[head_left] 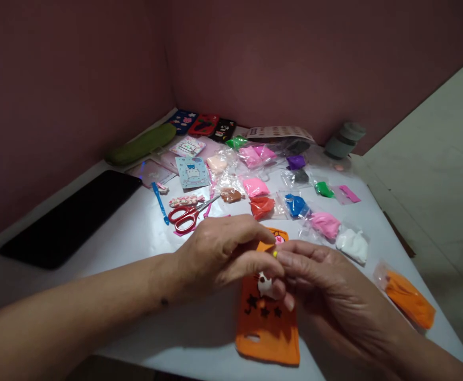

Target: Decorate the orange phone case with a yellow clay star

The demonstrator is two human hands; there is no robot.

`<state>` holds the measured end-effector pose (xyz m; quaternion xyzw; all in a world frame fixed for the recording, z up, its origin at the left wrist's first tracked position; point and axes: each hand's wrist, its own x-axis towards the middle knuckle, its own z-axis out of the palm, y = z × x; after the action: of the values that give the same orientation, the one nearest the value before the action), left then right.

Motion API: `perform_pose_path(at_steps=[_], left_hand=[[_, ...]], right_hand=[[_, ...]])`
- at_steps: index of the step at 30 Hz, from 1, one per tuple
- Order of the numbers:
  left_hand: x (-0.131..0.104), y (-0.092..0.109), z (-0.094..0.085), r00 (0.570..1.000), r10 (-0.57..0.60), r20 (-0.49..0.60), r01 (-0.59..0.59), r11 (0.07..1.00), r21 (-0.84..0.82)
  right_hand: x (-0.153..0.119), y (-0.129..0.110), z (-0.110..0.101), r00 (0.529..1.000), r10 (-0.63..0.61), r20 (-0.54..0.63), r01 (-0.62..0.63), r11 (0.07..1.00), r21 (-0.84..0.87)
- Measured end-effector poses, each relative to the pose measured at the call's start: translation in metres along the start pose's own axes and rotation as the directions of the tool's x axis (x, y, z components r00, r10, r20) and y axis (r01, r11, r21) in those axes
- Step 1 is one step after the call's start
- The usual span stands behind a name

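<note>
An orange phone case (269, 338), apparently covered in clay, lies on the table with a white cat-like figure (265, 286) and several small dark stars on it. Above it, my right hand (326, 280) pinches a tiny yellow piece of clay (275, 254) between thumb and fingertip. My left hand (223, 254) comes in from the other side, thumb and forefinger curved and apart around the yellow bit, its thumb close below. Both hands cover the upper part of the case, where a pink detail (279, 239) shows.
Red-handled scissors (185, 218) and a blue modelling tool (160, 203) lie left of several clay bags, among them white (352, 244) and orange (409, 299). A black tablet-like slab (72, 219), a green pouch (142, 144), decorated cases (203, 124) and a jar (344, 140) stand farther off.
</note>
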<state>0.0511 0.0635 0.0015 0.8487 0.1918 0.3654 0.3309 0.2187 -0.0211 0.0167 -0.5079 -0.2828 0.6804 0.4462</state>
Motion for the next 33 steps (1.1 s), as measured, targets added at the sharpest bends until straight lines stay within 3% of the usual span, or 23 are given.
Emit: perform_pose_path(at_steps=[2,3,4,6,8,9,11,20,33], left_hand=[[0.004,-0.002,-0.004,0.995,-0.082,-0.05,0.082,0.997,-0.011],[0.005,-0.002,-0.006,0.989,-0.128,-0.071,0.128,0.992,-0.013],[0.007,-0.003,-0.008,0.981,-0.173,-0.09,0.172,0.985,-0.016],[0.01,-0.005,-0.01,0.959,-0.256,-0.12,0.253,0.967,-0.035],[0.012,-0.007,-0.012,0.937,-0.319,-0.139,0.314,0.948,-0.059],[0.013,-0.008,-0.012,0.927,-0.345,-0.146,0.338,0.939,-0.069],[0.013,-0.009,-0.012,0.912,-0.379,-0.155,0.371,0.925,-0.083],[0.015,-0.011,-0.013,0.905,-0.399,-0.147,0.394,0.917,-0.064],[0.016,-0.012,-0.013,0.917,-0.377,-0.132,0.383,0.923,0.025]], right_hand=[[0.005,-0.007,-0.007,0.988,-0.139,-0.068,0.121,0.968,-0.221],[0.008,-0.01,-0.011,0.963,-0.259,-0.08,0.21,0.901,-0.38],[0.012,-0.012,-0.014,0.917,-0.394,-0.058,0.3,0.78,-0.55],[0.018,-0.013,-0.02,0.797,-0.593,0.119,0.433,0.422,-0.797],[0.025,-0.01,-0.024,0.705,-0.624,0.337,0.479,0.069,-0.875],[0.027,-0.007,-0.025,0.685,-0.602,0.411,0.482,-0.049,-0.875],[0.032,-0.002,-0.027,0.674,-0.565,0.477,0.467,-0.175,-0.867],[0.038,0.006,-0.029,0.705,-0.489,0.513,0.441,-0.265,-0.858],[0.038,0.009,-0.029,0.668,-0.515,0.537,0.409,-0.35,-0.843]])
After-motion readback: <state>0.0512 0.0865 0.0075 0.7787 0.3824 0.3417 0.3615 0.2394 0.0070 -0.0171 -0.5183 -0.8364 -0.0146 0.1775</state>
